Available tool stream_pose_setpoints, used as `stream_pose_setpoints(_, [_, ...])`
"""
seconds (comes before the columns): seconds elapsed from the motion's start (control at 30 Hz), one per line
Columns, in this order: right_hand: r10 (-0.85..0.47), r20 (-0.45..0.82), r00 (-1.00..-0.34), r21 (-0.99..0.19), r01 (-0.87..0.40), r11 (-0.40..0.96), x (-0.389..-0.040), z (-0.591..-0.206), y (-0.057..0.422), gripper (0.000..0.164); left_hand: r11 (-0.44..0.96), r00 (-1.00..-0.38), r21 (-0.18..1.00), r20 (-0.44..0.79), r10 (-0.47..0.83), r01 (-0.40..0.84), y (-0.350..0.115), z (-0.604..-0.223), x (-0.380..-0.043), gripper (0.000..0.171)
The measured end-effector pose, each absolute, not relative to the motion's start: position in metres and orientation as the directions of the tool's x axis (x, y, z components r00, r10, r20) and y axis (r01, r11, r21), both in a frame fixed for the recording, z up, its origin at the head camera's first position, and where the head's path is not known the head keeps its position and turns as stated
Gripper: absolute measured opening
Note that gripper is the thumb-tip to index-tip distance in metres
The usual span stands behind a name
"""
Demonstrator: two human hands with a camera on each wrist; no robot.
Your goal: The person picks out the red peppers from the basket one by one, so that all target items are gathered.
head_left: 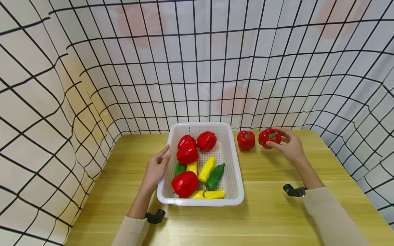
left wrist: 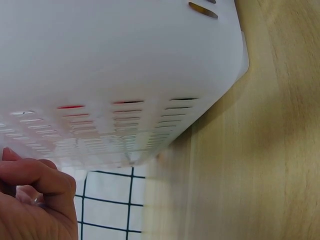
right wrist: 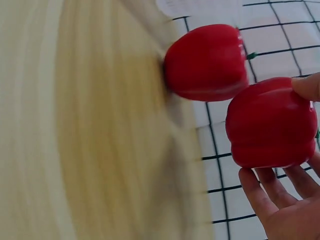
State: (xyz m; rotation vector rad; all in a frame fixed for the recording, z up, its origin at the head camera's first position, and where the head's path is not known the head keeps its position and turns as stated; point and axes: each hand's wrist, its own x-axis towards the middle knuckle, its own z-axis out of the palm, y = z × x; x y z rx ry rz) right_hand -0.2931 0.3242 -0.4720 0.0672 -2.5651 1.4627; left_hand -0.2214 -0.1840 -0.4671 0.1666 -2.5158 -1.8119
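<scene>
Nearest, at nine o'clock on the white basket (head_left: 201,202), the left hand (head_left: 155,169) sits against its side; whether it grips, I cannot tell. Farther off, toward two o'clock from there, the right hand (head_left: 290,147) holds a red bell pepper (head_left: 264,136) between thumb and fingers. Its gloss suggests a light, stiff piece, slick but hardly fragile; the broad flanks seem the best hold, clear of the green stem (head_left: 272,135). Equally far, at its nine o'clock, sits a second red pepper (head_left: 245,141).
</scene>
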Motion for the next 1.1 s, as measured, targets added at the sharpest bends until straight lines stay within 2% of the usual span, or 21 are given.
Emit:
stream_pose_setpoints(0.57, [0.165, 0.102, -0.981, -0.85, 0.0, 0.527, -0.303, -0.499, 0.312, 0.084, 0.304, -0.993, 0.95, -0.044, -0.111, -0.076, -0.183, -0.467, -0.22, 0.044])
stream_pose_setpoints(0.87, [0.176, 0.069, -0.982, -0.85, 0.034, 0.526, -0.305, -0.508, 0.306, 0.089, 0.292, -0.994, 0.954, -0.042, -0.103, -0.07, -0.183, -0.468, -0.22, 0.044])
stream_pose_setpoints(1.1, [0.135, 0.056, -0.989, -0.848, 0.024, 0.53, -0.304, -0.507, 0.305, 0.096, 0.299, -0.993, 0.951, -0.043, -0.107, -0.074, -0.183, -0.468, -0.22, 0.044])
